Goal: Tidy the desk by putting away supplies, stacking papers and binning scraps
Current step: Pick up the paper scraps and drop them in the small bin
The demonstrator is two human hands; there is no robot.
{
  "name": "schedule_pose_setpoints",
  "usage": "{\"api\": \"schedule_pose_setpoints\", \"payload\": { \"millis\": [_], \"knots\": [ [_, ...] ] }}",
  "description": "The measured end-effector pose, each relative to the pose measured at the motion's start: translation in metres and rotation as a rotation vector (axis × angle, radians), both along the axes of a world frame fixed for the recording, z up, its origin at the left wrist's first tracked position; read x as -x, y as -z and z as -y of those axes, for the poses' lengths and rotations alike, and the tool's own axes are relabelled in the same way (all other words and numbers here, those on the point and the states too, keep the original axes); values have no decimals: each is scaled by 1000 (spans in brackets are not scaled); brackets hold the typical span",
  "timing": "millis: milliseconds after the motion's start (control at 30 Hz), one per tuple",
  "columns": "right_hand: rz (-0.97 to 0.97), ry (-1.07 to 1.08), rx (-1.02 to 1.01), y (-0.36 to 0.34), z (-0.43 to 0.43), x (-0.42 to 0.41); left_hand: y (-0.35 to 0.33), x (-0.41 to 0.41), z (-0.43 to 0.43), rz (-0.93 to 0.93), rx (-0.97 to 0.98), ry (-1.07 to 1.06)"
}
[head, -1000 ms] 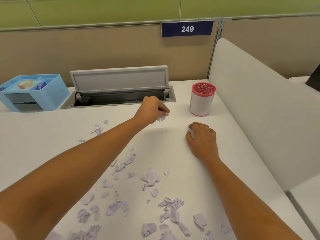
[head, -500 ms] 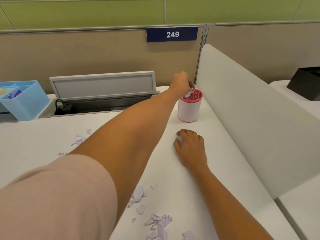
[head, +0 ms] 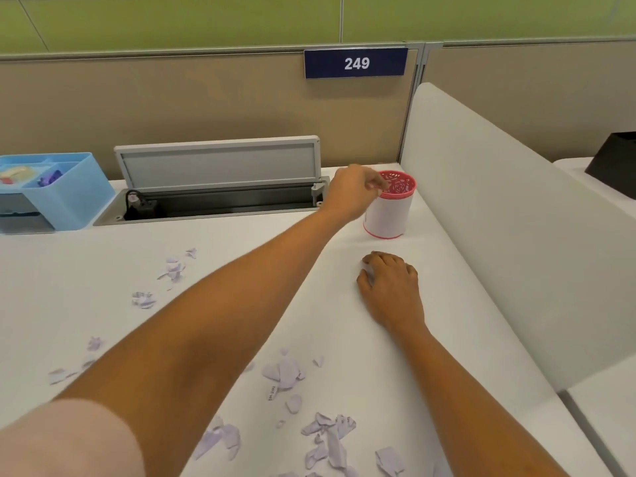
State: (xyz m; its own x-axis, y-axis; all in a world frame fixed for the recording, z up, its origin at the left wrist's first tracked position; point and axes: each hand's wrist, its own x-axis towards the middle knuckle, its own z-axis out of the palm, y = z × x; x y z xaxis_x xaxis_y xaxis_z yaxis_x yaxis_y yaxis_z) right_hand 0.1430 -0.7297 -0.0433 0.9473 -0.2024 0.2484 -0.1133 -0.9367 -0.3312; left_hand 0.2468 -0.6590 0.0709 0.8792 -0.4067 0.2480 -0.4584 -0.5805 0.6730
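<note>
**While the Left Hand Was at the Bin Rim: Desk Condition**

As the left arm reached across the desk [head: 241, 242] toward its far right corner, the left hand [head: 354, 196] was at the left side of the rim of the pink-and-white bin [head: 390, 215]. Its fingers were curled, with the tips drawn together against the rim. Whether they pinched a scrap could not be determined. The bin stood upright near the far right corner, just beside the white side partition [head: 499, 218].

The right hand [head: 392, 287] lay palm down on the desk, on the near side of the bin and apart from it. Its fingers were curled over a pale scrap [head: 367, 270], of which only an edge showed beside the thumb.

Lilac paper scraps [head: 285, 373] lay loose on the desk. The largest group lay toward the near edge between the two forearms. Smaller groups lay left of the left arm toward the middle of the desk.

Along the far edge, the cable tray [head: 220, 201] was recessed in the desk with its lid [head: 220, 163] raised and a black plug [head: 137, 204] at its left end. A blue organiser [head: 69, 197] stood at the far left.
</note>
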Motion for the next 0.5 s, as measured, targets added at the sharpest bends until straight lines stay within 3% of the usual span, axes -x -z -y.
{"api": "schedule_pose_setpoints", "payload": {
  "millis": [167,367,500],
  "knots": [
    [-21,11,29,1,-2,0,51,19,-79,-21,-102,-212],
    [0,50,62,4,-7,0,88,20,-184,-37,-510,-487],
    [-1,48,68,3,-7,0,93,15,-228,-124,-638,-487]
  ]
}}
